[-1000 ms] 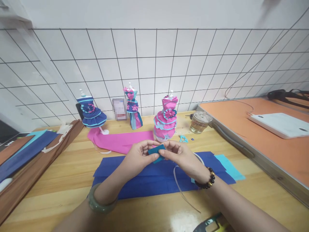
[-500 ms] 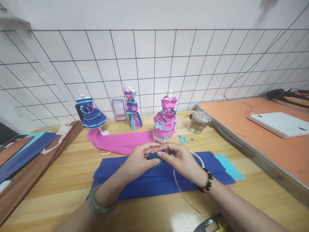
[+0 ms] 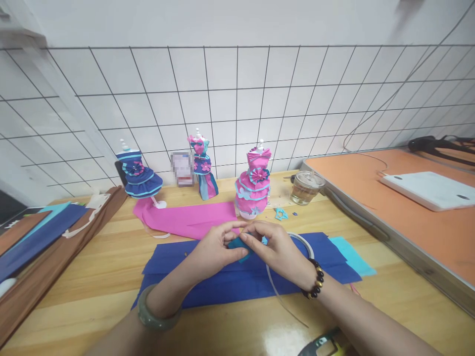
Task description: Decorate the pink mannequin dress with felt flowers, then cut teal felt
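Between my two hands is a small folded piece of teal crepe paper point(image 3: 240, 247), partly hidden by the fingers. My left hand point(image 3: 215, 249) pinches its left side with thumb and fingers. My right hand point(image 3: 272, 247) grips the upper right edge, fingertips nearly meeting the left ones. Both hands are held above a wide sheet of dark blue crepe paper point(image 3: 166, 264) on the table. A roll of white double-sided tape point(image 3: 307, 244) lies on that sheet behind my right hand, its loose strip trailing toward the front. Light blue paper point(image 3: 354, 257) sticks out at the sheet's right.
Three small dressed mannequins stand behind: a blue one point(image 3: 143, 180), a mixed one point(image 3: 204, 165) and a pink one point(image 3: 253, 188). Pink paper point(image 3: 196, 217) lies before them. A lidded cup point(image 3: 306, 188) holds liquid. Brown paper point(image 3: 70, 252) is left; a yellow-black tool point(image 3: 326, 343) lies in front.
The teal paper has turned slightly in my fingers, and its lower part looks more bunched. Both hands stay in nearly the same place.
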Demonstrator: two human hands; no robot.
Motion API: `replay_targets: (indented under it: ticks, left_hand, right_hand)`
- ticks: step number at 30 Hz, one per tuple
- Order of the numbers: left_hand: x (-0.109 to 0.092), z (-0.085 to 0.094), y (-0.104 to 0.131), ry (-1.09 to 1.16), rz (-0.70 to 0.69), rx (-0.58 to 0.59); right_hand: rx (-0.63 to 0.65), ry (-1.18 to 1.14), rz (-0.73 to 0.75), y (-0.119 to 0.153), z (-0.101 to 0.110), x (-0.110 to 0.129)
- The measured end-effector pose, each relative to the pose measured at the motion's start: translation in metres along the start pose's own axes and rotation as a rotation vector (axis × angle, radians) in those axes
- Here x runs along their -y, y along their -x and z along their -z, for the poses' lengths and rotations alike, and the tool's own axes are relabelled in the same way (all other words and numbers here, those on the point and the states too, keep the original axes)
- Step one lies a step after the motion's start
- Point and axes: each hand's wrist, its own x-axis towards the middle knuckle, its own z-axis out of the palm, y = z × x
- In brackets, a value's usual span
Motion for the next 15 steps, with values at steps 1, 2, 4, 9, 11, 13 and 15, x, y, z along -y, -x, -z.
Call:
replay_targets:
  ticks: [1,2,4,9,11,13,15]
  left_hand:
    - [-0.0003,-0.0003,0.0002,0.001,0.002,-0.006]
    - [-0.0004,-0.0006,0.0005,0.003,0.005,-0.014]
    - [-0.0001,-0.0014,0.0013,0.001,0.017,-0.031]
    - [0.0031,-0.002,0.0021,-0.019,0.066,-0.032]
    - [0.0036,-0.0018,0.0019,-0.011,0.074,-0.021]
    - [0.003,-0.0016,0.0017,0.001,0.06,0.006]
    - [0.0018,-0.0014,0.0015,0.009,0.038,0.021]
  right_hand:
    - [0.001,-0.001,-0.006,0.0001,-0.0002,-0.0001]
    - [0.004,-0.004,-0.01,0.0001,-0.0004,-0.0003]
    - [0.014,-0.008,-0.014,0.0003,-0.0009,-0.0006]
    - [0.022,0.02,-0.022,0.0007,-0.002,-0.0007]
    - [0.016,0.018,-0.037,0.0008,-0.0022,-0.0008]
    - [0.01,0.006,-0.055,0.0006,-0.0024,-0.001]
    - [0.006,-0.009,-0.069,0.0001,-0.0022,-0.0012]
